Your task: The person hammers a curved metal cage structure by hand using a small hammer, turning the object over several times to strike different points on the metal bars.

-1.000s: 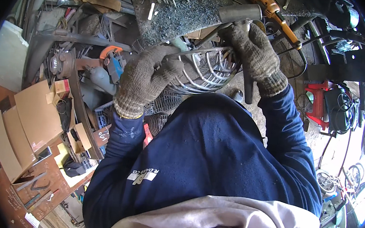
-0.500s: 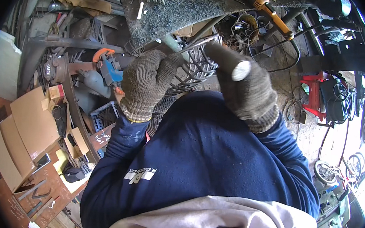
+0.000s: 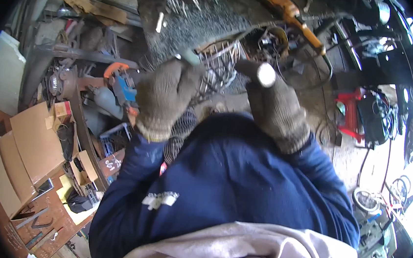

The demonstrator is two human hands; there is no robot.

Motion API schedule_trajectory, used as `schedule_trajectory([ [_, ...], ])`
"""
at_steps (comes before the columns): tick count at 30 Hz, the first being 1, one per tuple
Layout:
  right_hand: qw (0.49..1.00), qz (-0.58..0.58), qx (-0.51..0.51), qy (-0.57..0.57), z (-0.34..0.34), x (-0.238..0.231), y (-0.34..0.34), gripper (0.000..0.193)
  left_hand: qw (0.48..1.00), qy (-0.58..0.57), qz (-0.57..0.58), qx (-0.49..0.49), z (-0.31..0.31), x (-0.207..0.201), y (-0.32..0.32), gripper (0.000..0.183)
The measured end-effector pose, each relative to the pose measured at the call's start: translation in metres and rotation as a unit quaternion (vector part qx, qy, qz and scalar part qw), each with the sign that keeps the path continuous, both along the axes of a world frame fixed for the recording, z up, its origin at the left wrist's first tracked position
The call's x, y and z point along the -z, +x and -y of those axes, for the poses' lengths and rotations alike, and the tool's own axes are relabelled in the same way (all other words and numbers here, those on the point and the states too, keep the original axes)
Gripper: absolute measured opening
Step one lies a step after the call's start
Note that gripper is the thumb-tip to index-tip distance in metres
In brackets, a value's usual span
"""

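Observation:
Both my hands wear grey knitted gloves. My left hand [image 3: 162, 98] is closed around the rim of a wire fan guard [image 3: 216, 68], held up against the edge of a dark metal workbench [image 3: 197, 15]. My right hand [image 3: 277, 108] grips a hammer [image 3: 256, 72], whose round steel face points toward the camera just right of the guard. The picture is motion-blurred. My dark blue sleeves and chest fill the middle of the view.
An orange-handled tool [image 3: 295, 16] and cables lie on the bench at the upper right. A blue and orange power tool [image 3: 122, 85] sits left of my left hand. Cardboard boxes [image 3: 23, 147] stand at the left, a red stool [image 3: 350, 112] at the right.
My right hand came off the guard's top, turned the hammer head toward the camera and drew it back. The guard now sits higher and smaller in view; the head has shifted slightly.

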State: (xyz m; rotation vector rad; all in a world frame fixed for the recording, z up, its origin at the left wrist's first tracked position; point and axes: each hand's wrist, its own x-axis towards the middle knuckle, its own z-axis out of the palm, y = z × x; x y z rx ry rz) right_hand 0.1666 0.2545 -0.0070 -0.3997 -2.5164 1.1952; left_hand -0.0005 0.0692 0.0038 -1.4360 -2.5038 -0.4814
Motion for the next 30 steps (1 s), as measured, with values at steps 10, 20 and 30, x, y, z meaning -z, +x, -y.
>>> schedule_trajectory([
  [10, 0.962, -0.136, 0.024, -0.235, -0.001, -0.016, 0.005, 0.031, 0.985, 0.133, 0.107, 0.007, 0.006, 0.005, 0.001, 0.030],
  [20, 0.926, -0.083, -0.012, -0.368, -0.004, -0.003, -0.007, 0.034, 0.965, 0.165, 0.203, 0.013, 0.007, -0.005, -0.005, 0.025],
  [30, 0.969, -0.195, 0.000, -0.154, -0.008, -0.020, -0.004, 0.042, 0.973, 0.152, 0.173, 0.034, 0.022, -0.001, -0.009, 0.021],
])
